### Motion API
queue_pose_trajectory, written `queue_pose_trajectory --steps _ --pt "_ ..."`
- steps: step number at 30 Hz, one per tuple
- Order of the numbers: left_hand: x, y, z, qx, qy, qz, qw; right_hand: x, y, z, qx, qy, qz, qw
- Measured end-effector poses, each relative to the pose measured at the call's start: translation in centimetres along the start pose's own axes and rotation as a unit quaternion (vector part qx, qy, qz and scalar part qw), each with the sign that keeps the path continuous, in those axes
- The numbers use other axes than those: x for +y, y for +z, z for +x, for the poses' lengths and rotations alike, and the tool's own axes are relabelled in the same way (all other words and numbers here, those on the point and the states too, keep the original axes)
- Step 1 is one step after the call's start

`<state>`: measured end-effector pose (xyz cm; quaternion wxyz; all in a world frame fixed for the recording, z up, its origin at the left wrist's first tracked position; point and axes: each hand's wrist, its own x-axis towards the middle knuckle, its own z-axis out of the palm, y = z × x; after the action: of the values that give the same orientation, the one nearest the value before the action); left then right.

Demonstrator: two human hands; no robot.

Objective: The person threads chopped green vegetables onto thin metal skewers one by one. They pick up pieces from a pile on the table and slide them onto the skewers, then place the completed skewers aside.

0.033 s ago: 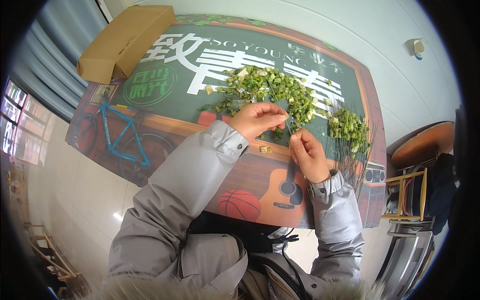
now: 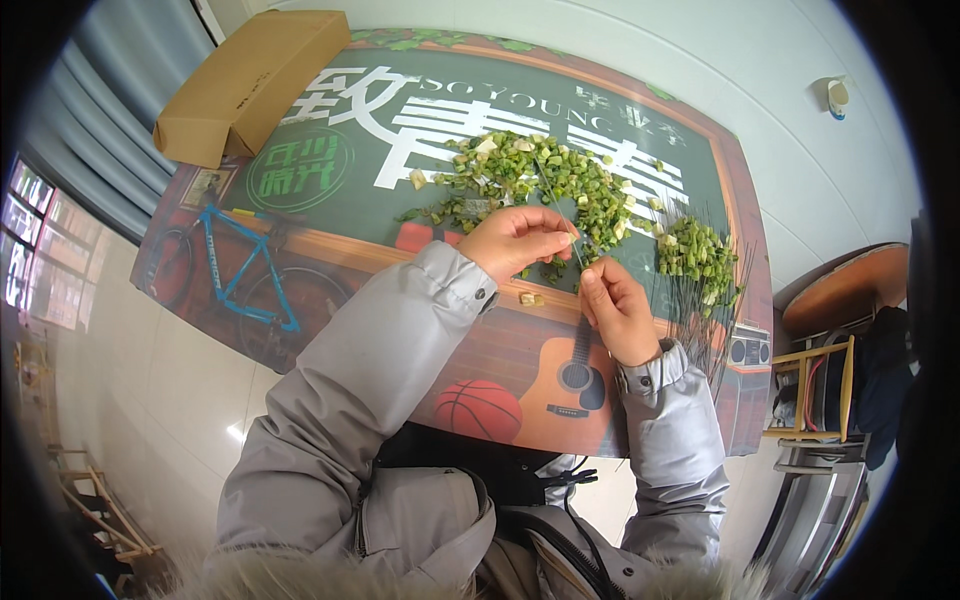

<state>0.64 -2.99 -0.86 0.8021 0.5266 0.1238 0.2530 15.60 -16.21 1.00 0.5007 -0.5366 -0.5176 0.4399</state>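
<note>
A loose pile of small green and pale-yellow pieces (image 2: 580,185) spreads over the middle of the table. Just in front of it, my left hand (image 2: 512,242) pinches a small pale-green piece (image 2: 569,238) between thumb and fingertips. A thin wire-like stem (image 2: 546,184) runs from above the pile down past these fingertips to my right hand (image 2: 620,310), whose thumb and finger are closed on its lower part. To the right lies a bundle of dark thin stems (image 2: 705,325) with clustered green pieces (image 2: 697,262) at their far ends. One pale piece (image 2: 531,299) lies apart, nearer to me.
An open cardboard box (image 2: 245,85) stands at the table's far left corner. The table (image 2: 400,320) has a printed cover with pictures on it. A blue-grey curtain (image 2: 130,80) hangs at the left; a wooden-framed chair (image 2: 815,390) is beyond the right edge.
</note>
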Motion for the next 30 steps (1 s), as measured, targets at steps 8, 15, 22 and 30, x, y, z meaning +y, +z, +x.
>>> queue_pose_trajectory --steps 8,15,22,30 --pt "0.2 0.3 -0.1 -0.029 -0.013 0.005 0.999 -0.3 0.0 0.0 -0.006 0.008 -0.002 1.0" --pt "1.6 0.0 -0.1 0.068 0.044 0.096 0.992 -0.6 -0.4 0.2 0.039 0.032 0.034 0.998" --pt "2.8 -1.8 0.6 0.18 0.087 0.251 0.947 0.0 -1.0 0.4 0.109 0.021 0.04 0.993" --pt "1.1 0.0 4.8 0.129 0.127 0.651 0.737 0.2 -1.2 0.6 0.154 0.008 0.062 0.986"
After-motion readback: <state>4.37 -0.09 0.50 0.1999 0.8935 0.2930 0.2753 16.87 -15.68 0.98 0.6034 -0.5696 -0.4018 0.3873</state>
